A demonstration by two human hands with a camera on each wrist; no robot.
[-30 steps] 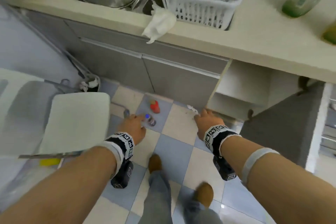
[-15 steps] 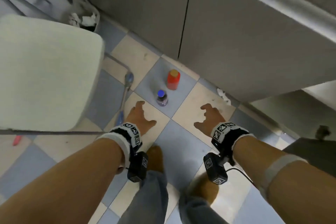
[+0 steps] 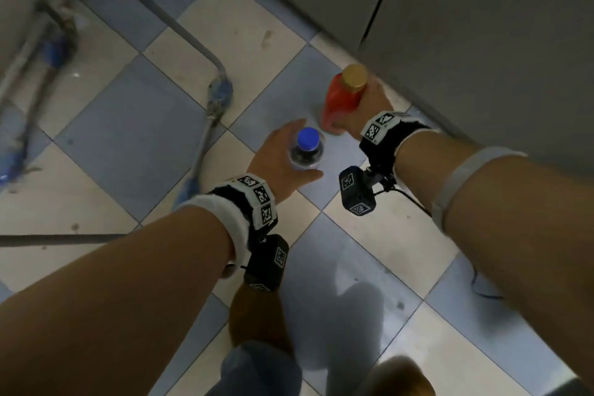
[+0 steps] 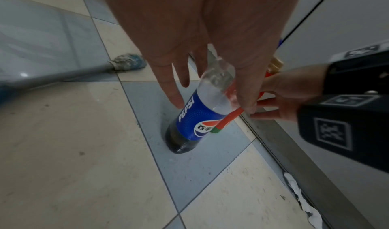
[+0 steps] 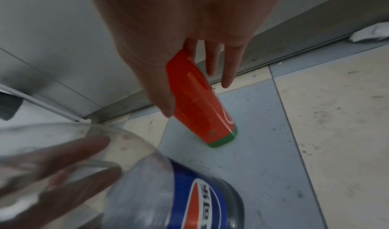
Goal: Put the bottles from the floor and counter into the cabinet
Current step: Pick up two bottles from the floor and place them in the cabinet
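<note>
A Pepsi bottle [image 3: 308, 138] with a blue cap and blue label [image 4: 195, 121] stands on a blue floor tile. My left hand [image 3: 307, 157] grips its clear shoulder between thumb and fingers [image 4: 212, 105]. Just behind it, close to the cabinet base, stands a red bottle [image 3: 337, 96] with a gold cap and a green bottom band [image 5: 200, 107]. My right hand [image 3: 350, 109] wraps it, thumb on one side and fingers behind [image 5: 197, 97]. Both bottles still touch the floor. The Pepsi bottle [image 5: 189, 196] fills the lower left of the right wrist view.
Shut grey cabinet doors [image 3: 482, 42] rise right behind the bottles. A metal chair leg with a blue foot [image 3: 218, 90] crosses the floor to the left. Crumpled white paper [image 4: 303, 202] lies along the cabinet base. My feet [image 3: 257, 325] stand below the hands.
Both hands, open above the floor before, have reached forward. The left one has taken hold of the Pepsi bottle, the right one the red bottle. The view has dropped closer to the floor.
</note>
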